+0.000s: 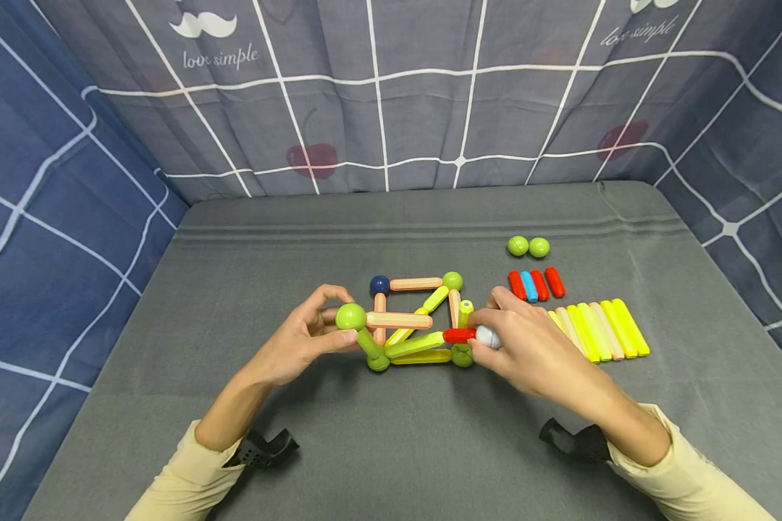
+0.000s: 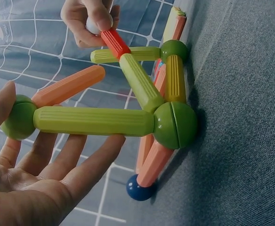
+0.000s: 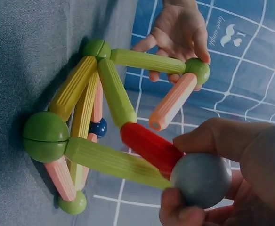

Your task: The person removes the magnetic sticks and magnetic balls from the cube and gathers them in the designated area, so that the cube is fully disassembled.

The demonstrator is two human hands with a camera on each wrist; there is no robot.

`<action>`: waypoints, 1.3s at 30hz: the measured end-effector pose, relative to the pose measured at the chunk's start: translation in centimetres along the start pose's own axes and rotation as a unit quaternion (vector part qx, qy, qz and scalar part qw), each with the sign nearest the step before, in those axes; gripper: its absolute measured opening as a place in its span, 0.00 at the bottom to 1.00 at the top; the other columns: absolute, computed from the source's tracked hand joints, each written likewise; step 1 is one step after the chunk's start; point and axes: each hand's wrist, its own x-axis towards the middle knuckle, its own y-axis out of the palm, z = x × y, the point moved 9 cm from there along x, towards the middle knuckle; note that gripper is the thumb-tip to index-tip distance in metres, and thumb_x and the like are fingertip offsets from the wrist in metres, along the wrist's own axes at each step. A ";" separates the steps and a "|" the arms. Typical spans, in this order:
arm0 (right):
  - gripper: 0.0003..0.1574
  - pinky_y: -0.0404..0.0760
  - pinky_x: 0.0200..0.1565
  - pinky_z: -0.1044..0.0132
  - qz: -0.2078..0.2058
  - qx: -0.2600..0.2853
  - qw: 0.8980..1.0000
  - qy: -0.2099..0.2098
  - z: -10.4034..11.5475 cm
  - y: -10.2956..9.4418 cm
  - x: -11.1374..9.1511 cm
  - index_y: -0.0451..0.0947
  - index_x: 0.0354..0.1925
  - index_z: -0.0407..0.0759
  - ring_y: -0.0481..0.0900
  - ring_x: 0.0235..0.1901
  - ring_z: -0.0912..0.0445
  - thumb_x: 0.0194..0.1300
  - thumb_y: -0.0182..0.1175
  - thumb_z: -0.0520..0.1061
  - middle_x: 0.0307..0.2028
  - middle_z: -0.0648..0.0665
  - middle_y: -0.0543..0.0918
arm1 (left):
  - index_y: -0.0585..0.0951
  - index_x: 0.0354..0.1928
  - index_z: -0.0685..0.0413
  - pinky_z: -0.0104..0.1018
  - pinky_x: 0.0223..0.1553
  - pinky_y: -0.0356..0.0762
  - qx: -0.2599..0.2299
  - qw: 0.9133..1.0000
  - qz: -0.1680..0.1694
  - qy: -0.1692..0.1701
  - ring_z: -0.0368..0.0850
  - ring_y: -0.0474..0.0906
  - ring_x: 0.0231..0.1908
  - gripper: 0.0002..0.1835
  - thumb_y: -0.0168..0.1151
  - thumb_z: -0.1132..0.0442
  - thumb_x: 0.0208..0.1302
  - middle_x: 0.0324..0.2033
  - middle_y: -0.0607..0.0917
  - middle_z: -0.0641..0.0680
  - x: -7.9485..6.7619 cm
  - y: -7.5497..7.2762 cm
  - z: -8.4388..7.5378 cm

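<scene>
A frame of magnetic sticks and balls stands on the table, with a blue ball (image 1: 379,284) at its far left corner and green balls at the other corners. My left hand (image 1: 303,336) holds a green ball (image 2: 20,117) on top of a raised yellow-green stick (image 2: 95,121). From that ball an orange stick (image 3: 173,103) juts out, its far end free. My right hand (image 1: 528,336) pinches a greyish-white ball (image 3: 201,180) between thumb and fingers. A red stick (image 3: 149,148) joins this ball, its other end meeting a slanted yellow-green stick (image 3: 117,92) from the near left corner.
Two loose green balls (image 1: 528,247) lie at the back right. Before them are short red sticks (image 1: 555,282) and a blue one (image 1: 529,286). A row of yellow and orange sticks (image 1: 602,329) lies beyond my right hand. Grid-patterned curtains (image 1: 423,116) enclose the table (image 1: 391,449).
</scene>
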 end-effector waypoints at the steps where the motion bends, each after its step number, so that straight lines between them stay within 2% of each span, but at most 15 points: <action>1: 0.13 0.70 0.23 0.68 0.003 0.006 1.000 0.000 -0.1 0.0 0.0 0.86 0.38 0.46 0.68 0.24 0.61 0.54 0.61 0.36 0.31 0.52 0.71 | 0.66 0.54 0.52 0.61 0.50 0.76 -0.002 1.000 0.001 0.000 0.55 0.82 0.46 0.18 0.59 0.72 0.69 0.46 0.80 0.67 0.0 0.0 0.0; 7: 0.11 0.74 0.27 0.67 0.013 0.089 0.996 -0.007 -0.6 0.0 0.0 0.85 0.37 0.51 0.73 0.28 0.61 0.57 0.65 0.36 0.32 0.58 0.78 | 0.67 0.55 0.52 0.63 0.50 0.75 -0.015 1.000 -0.002 -0.002 0.55 0.83 0.46 0.17 0.58 0.72 0.70 0.47 0.81 0.65 0.2 -0.1 0.0; 9: 0.11 0.75 0.28 0.67 0.020 0.135 0.991 -0.008 -0.9 0.2 0.0 0.84 0.36 0.52 0.74 0.29 0.60 0.58 0.67 0.36 0.32 0.57 0.79 | 0.67 0.54 0.51 0.61 0.50 0.76 -0.021 1.000 -0.003 -0.003 0.55 0.83 0.47 0.17 0.58 0.72 0.70 0.47 0.82 0.64 0.4 -0.2 0.1; 11: 0.11 0.76 0.27 0.65 0.034 0.193 0.981 -0.004 -1.1 0.6 0.1 0.83 0.35 0.51 0.75 0.28 0.58 0.59 0.67 0.35 0.33 0.55 0.79 | 0.67 0.54 0.51 0.58 0.50 0.77 -0.030 1.000 -0.001 -0.004 0.54 0.83 0.47 0.17 0.58 0.72 0.70 0.47 0.82 0.63 0.4 -0.3 0.1; 13: 0.10 0.79 0.26 0.64 0.053 0.256 0.965 0.005 -1.3 1.1 0.3 0.82 0.36 0.49 0.76 0.27 0.55 0.60 0.67 0.35 0.34 0.51 0.78 | 0.67 0.55 0.51 0.56 0.51 0.78 -0.038 0.999 0.001 -0.007 0.54 0.83 0.47 0.17 0.58 0.72 0.70 0.47 0.82 0.61 0.5 -0.5 0.2; 16: 0.09 0.81 0.24 0.60 0.079 0.339 0.937 0.026 -1.5 1.8 0.6 0.82 0.39 0.44 0.78 0.21 0.48 0.60 0.69 0.36 0.35 0.43 0.78 | 0.67 0.55 0.50 0.55 0.51 0.78 -0.046 0.999 -0.001 -0.010 0.53 0.83 0.47 0.17 0.58 0.72 0.70 0.47 0.81 0.60 0.6 -1.0 0.3; 19: 0.12 0.82 0.28 0.58 0.105 0.400 0.909 0.050 -1.6 2.3 0.6 0.82 0.44 0.41 0.79 0.20 0.44 0.60 0.70 0.38 0.39 0.38 0.78 | 0.67 0.56 0.49 0.54 0.51 0.78 -0.051 0.999 -0.013 -0.010 0.51 0.83 0.47 0.17 0.57 0.72 0.71 0.48 0.80 0.63 0.7 -1.8 0.4; 24: 0.18 0.83 0.41 0.57 0.145 0.489 0.858 0.064 -1.5 2.7 0.3 0.77 0.52 0.30 0.83 0.29 0.44 0.64 0.64 0.35 0.46 0.34 0.77 | 0.68 0.55 0.49 0.54 0.51 0.78 -0.056 0.998 -0.017 -0.008 0.50 0.82 0.47 0.17 0.57 0.72 0.71 0.48 0.79 0.64 0.8 -2.6 0.4; 26: 0.20 0.83 0.43 0.57 0.153 0.507 0.846 0.065 -1.6 2.8 0.1 0.75 0.54 0.28 0.83 0.32 0.46 0.64 0.63 0.34 0.46 0.34 0.78 | 0.68 0.56 0.49 0.53 0.51 0.79 -0.057 0.998 -0.015 -0.007 0.51 0.82 0.47 0.17 0.57 0.72 0.71 0.48 0.79 0.63 0.8 -2.6 0.5; 27: 0.20 0.83 0.43 0.58 0.155 0.507 0.845 0.067 -1.7 2.9 0.1 0.75 0.54 0.28 0.83 0.32 0.48 0.64 0.63 0.34 0.45 0.34 0.79 | 0.68 0.56 0.49 0.53 0.51 0.78 -0.057 0.998 -0.014 -0.007 0.51 0.82 0.47 0.17 0.57 0.73 0.70 0.47 0.80 0.62 0.8 -2.5 0.5; 29: 0.19 0.82 0.43 0.60 0.154 0.497 0.851 0.068 -1.8 2.9 0.0 0.77 0.52 0.31 0.83 0.33 0.49 0.63 0.65 0.34 0.45 0.35 0.78 | 0.68 0.55 0.49 0.53 0.51 0.78 -0.059 0.998 -0.013 -0.006 0.51 0.82 0.47 0.18 0.57 0.73 0.70 0.47 0.80 0.63 0.8 -2.5 0.4; 33: 0.16 0.80 0.38 0.64 0.148 0.447 0.880 0.068 -1.8 2.7 -0.1 0.80 0.47 0.36 0.81 0.34 0.51 0.61 0.69 0.37 0.44 0.36 0.77 | 0.69 0.55 0.50 0.53 0.51 0.79 -0.060 0.998 -0.011 -0.002 0.51 0.82 0.47 0.18 0.57 0.74 0.70 0.47 0.79 0.65 0.8 -2.5 0.4; 34: 0.15 0.80 0.37 0.65 0.147 0.441 0.883 0.067 -1.8 2.7 -0.1 0.80 0.46 0.37 0.81 0.34 0.51 0.60 0.69 0.37 0.43 0.36 0.77 | 0.69 0.55 0.50 0.53 0.51 0.79 -0.060 0.998 -0.011 -0.001 0.51 0.82 0.47 0.18 0.57 0.74 0.70 0.47 0.79 0.65 0.7 -2.4 0.4; 37: 0.16 0.79 0.35 0.66 0.147 0.433 0.887 0.068 -1.6 2.7 -0.1 0.79 0.44 0.38 0.80 0.33 0.52 0.59 0.71 0.38 0.38 0.38 0.79 | 0.69 0.55 0.50 0.53 0.51 0.79 -0.058 0.998 -0.010 0.000 0.52 0.82 0.47 0.18 0.57 0.75 0.70 0.48 0.79 0.65 0.7 -2.4 0.4; 39: 0.16 0.78 0.34 0.66 0.146 0.441 0.883 0.072 -1.7 2.8 -0.1 0.77 0.44 0.37 0.79 0.32 0.53 0.58 0.71 0.38 0.34 0.39 0.80 | 0.69 0.55 0.50 0.54 0.51 0.78 -0.058 0.998 -0.010 0.000 0.52 0.82 0.47 0.18 0.57 0.75 0.70 0.48 0.80 0.65 0.6 -2.4 0.4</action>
